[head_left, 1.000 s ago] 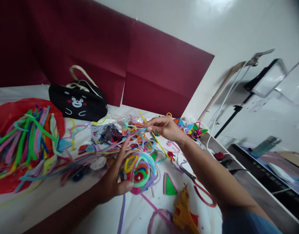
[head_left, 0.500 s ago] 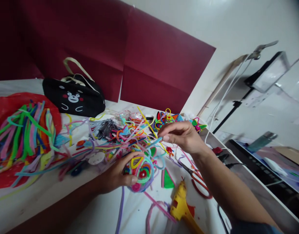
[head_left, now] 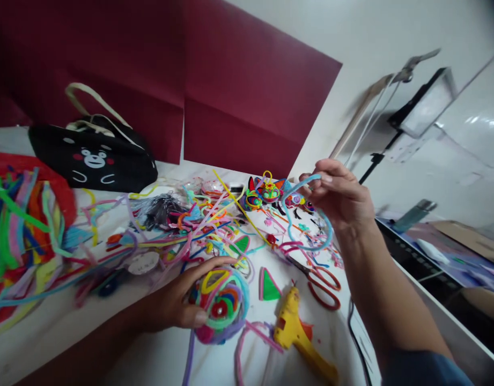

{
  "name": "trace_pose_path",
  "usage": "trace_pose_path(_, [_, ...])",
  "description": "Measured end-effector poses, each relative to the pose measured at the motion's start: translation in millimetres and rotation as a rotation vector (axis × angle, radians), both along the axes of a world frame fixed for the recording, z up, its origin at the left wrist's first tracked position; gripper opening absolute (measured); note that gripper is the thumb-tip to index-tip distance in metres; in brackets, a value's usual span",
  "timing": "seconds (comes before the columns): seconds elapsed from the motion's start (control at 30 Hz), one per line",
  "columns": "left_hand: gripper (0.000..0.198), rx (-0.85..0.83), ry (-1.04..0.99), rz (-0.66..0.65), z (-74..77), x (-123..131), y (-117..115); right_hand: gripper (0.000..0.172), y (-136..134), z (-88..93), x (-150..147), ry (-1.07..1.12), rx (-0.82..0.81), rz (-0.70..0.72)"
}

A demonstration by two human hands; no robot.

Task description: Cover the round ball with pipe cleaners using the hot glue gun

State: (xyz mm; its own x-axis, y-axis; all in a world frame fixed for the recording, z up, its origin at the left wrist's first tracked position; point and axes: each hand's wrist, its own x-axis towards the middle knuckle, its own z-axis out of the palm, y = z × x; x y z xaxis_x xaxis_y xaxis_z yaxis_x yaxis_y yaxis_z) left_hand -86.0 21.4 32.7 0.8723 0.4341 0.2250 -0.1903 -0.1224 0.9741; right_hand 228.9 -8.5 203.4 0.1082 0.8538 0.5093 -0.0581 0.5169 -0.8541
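My left hand (head_left: 182,300) is closed around the left side of a round ornament (head_left: 225,300) covered in coiled, colourful pipe cleaners, with a red centre and a yellow loop. Up to the right, my right hand (head_left: 341,190) pinches one end of a light blue pipe cleaner (head_left: 326,238), which hangs in a wide curved loop above the table. A green triangle edged in pink (head_left: 268,285) lies right of the ornament. Beyond it are a yellow glue gun (head_left: 289,324) and orange-handled scissors (head_left: 321,284), below my right hand.
Loose pipe cleaners (head_left: 198,228) cover the middle of the table. A red bag of pipe cleaners (head_left: 65,185) and a black bag (head_left: 94,171) stand at the left. Finished-looking colourful pieces (head_left: 268,193) sit at the back. A lamp on a stand (head_left: 429,107) is at the right.
My right hand has moved up and right with the light blue pipe cleaner, which now hangs in a loop apart from the ornament. My left hand keeps its hold, and the view has shifted right.
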Motion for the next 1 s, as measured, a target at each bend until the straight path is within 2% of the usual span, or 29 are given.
trace_pose_path(0.13, [0.075, -0.134, -0.101, 0.026, 0.2, 1, 4, 0.019, -8, -13.0, 3, 0.018, -0.137, 0.064])
trace_pose_path(0.33, [0.071, -0.236, -0.177, 0.235, -13.7, -3, 12, 0.026, -4, -54.3, -1, -0.105, -0.406, 0.147])
trace_pose_path(0.5, [0.045, -0.3, -0.217, 0.245, -12.4, -4, 13, 0.029, 4, -81.8, 1, -0.223, -0.458, 0.122])
trace_pose_path(0.57, [0.041, -0.327, -0.215, 0.277, -12.2, -5, 13, 0.029, 8, -90.7, 4, -0.295, -0.458, 0.1])
trace_pose_path(0.67, [0.048, -0.348, -0.212, 0.291, -16.4, -6, 15, 0.023, 12, -102.8, 11, -0.431, -0.446, 0.047])
trace_pose_path(0.8, [0.065, -0.32, -0.139, 0.24, -26.9, -8, 19, 0.013, 13, -112.0, 19, -0.67, -0.423, -0.04])
trace_pose_path(0.9, [0.076, -0.288, -0.128, 0.193, -36.4, -11, 22, 0.018, 12, -113.1, 20, -0.888, -0.414, -0.096])
trace_pose_path(1.0, [0.076, -0.252, -0.121, 0.206, -42.1, -15, 22, 0.02, 12, -112.8, 12, -1.108, -0.422, -0.108])
